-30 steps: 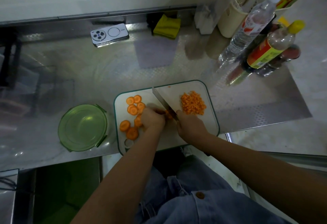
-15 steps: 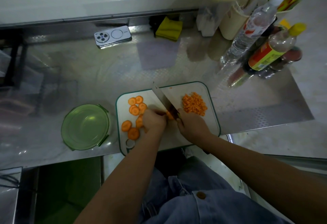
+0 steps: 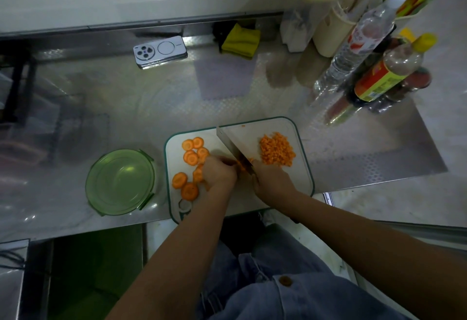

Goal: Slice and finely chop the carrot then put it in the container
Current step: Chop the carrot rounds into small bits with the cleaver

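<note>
Left of the board [image 3: 302,168], green container [image 3: 121,183]; right grip [image 3: 273,180] round knife [image 3: 230,142], left grip [image 3: 219,173] on carrot [image 3: 243,166]

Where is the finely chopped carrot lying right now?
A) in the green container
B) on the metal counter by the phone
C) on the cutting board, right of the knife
C: the chopped carrot pile sits on the cutting board right of the knife blade; the green container holds no carrot.
</note>
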Demonstrator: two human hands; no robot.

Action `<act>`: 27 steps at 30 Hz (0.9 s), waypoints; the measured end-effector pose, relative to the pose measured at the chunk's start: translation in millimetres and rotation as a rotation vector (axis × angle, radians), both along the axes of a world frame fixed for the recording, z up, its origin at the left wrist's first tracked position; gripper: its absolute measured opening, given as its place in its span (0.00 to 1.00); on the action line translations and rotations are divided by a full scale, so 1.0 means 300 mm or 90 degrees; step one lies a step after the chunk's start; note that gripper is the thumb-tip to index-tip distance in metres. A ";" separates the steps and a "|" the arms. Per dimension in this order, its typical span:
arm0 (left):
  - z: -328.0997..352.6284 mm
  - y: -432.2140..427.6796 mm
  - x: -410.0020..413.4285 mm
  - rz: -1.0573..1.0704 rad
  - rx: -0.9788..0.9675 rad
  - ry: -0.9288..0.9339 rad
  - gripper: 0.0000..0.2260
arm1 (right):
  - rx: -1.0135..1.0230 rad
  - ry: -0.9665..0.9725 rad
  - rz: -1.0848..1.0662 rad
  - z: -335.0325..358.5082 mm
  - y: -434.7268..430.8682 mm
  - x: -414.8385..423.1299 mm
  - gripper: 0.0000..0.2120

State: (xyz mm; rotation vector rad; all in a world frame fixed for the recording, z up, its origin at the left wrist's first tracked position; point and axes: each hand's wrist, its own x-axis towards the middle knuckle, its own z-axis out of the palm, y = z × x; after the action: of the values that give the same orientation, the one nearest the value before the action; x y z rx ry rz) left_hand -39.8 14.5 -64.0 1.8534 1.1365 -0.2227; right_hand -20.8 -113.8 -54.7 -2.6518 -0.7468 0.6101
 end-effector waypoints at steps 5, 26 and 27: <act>0.003 -0.003 -0.004 0.006 0.011 -0.005 0.07 | -0.007 -0.020 0.008 -0.008 0.020 0.005 0.12; 0.002 -0.014 -0.013 0.002 0.025 -0.016 0.07 | 0.025 -0.005 0.009 0.000 -0.015 -0.003 0.12; 0.001 -0.014 -0.010 0.001 0.023 -0.016 0.07 | 0.022 -0.002 0.007 -0.001 -0.012 -0.004 0.11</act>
State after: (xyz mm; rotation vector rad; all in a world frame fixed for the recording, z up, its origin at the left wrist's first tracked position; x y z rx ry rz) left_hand -42.9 10.3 -63.8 1.8825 1.1320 -0.1790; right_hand -22.0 -117.4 -55.1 -2.6194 -0.7674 0.5901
